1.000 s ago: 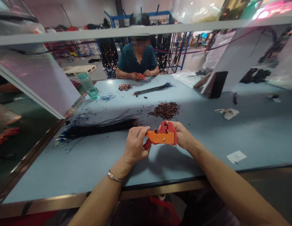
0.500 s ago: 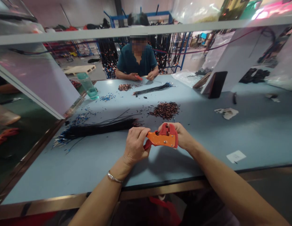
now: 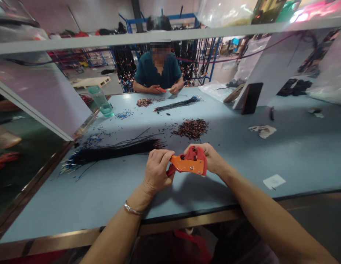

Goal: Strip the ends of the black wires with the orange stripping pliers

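My left hand (image 3: 158, 169) is closed round the handles of an orange and red wire stripper (image 3: 189, 164), held above the table's near part. At the tool's head, on its right, is my right hand (image 3: 211, 157), fingers curled behind the red jaws. Whatever those fingers pinch is hidden by the tool; a tiny blue tip shows just above them. A thick bundle of black wires (image 3: 118, 150) with blue ends lies to the left of my hands. Beyond the tool sits a pile of small dark and copper-coloured offcuts (image 3: 191, 129).
Across the table (image 3: 231, 135) a person (image 3: 158, 69) holds a red tool near a smaller wire bundle (image 3: 177, 104) and another offcut pile (image 3: 144, 102). A green bottle (image 3: 101, 102) stands back left. To the right are a phone (image 3: 252, 98), crumpled paper (image 3: 263, 131) and a white card (image 3: 274, 181).
The whole view has shifted slightly. Both hands keep their hold at the wire stripper, with almost no movement.
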Tool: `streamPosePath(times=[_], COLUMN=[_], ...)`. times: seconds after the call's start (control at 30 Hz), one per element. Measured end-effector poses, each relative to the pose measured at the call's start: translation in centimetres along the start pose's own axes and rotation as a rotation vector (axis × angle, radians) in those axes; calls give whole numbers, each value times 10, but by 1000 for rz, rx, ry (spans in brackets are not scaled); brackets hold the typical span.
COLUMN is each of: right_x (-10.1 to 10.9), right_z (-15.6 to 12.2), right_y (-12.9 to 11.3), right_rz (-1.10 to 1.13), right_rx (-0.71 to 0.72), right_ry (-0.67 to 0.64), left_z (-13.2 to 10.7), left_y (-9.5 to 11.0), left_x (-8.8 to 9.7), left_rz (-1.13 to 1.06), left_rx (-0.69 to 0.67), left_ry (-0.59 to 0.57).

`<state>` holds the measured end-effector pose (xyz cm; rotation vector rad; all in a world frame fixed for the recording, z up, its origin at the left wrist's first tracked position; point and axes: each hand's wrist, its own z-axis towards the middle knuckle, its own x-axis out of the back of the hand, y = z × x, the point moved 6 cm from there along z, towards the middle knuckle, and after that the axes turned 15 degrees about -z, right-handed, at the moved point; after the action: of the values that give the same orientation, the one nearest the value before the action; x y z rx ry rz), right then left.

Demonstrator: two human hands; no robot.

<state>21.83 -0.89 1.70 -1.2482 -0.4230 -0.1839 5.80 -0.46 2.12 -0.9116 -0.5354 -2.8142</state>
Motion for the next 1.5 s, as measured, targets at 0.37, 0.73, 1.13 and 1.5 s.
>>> streamPosePath(times=[0.37,0.73,1.13,1.5], right_x=[0,17,39,37], right_z=[-1,1,-5,-14], right_y=[0,9,-1,-26], right_rz=[-8,-57,-241,-580], right_rx=[5,-100,-142,105], right_ry=[-15,254,513,596], left_z=[-1,-2,-17,-20], left_y=[-2,-16,-22,-19], left_x=[-1,-13,-36,-37], left_rz=[3,-534,-1603,-1706], left_rx=[6,421,1071,1128], left_ry=[-18,-119,-149,-186])
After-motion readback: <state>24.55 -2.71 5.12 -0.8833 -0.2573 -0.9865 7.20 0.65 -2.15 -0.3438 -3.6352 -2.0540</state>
